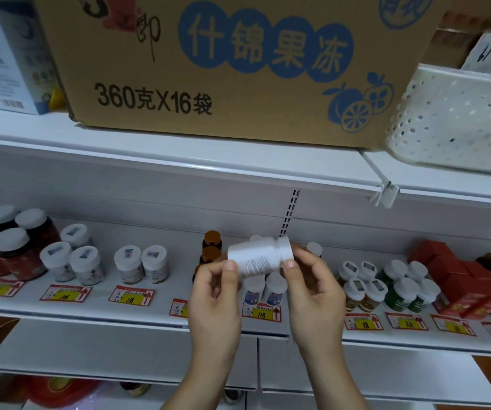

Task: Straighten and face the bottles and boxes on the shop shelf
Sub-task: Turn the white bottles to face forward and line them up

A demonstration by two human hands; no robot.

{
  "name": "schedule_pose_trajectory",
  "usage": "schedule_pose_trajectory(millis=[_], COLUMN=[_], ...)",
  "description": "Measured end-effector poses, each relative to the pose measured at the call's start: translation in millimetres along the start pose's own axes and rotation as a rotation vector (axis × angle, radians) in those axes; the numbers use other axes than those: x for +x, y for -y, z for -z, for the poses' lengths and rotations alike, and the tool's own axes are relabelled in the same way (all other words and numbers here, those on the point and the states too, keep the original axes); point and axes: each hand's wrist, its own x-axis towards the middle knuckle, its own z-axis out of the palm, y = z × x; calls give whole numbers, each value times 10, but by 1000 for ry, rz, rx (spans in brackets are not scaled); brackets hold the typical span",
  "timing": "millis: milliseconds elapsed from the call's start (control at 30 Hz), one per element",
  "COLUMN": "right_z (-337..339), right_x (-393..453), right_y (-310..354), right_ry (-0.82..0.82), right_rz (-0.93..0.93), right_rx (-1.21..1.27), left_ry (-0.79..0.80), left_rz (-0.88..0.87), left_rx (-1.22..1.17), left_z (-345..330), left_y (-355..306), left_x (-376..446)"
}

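We hold a white bottle [257,255] on its side in front of the shelf [149,312], cap pointing right. Our left hand [214,294] has its fingers clamped on the bottle's base end, and our right hand [312,288] grips the cap end. Just behind it stand two brown bottles [211,247], and below it two white-capped bottles [265,287] above a price tag [262,313].

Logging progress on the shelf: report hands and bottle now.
Left hand and right hand both grip the white bottle, held sideways above the shelf. Nothing in the way.
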Motion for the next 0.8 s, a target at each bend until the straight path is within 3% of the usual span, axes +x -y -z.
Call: schedule_pose_trajectory(millis=[233,800], right_z=[-38,-50], right_x=[42,38], right_y=[14,-6], right_ry=[1,-18], right_rz=[-12,-49], right_rx=[4,54], left_ry=[20,23], left_rz=[-61,16], left_rx=[-58,71], left_z=[-50,-4], left_y=[-78,-23], left_x=[12,27])
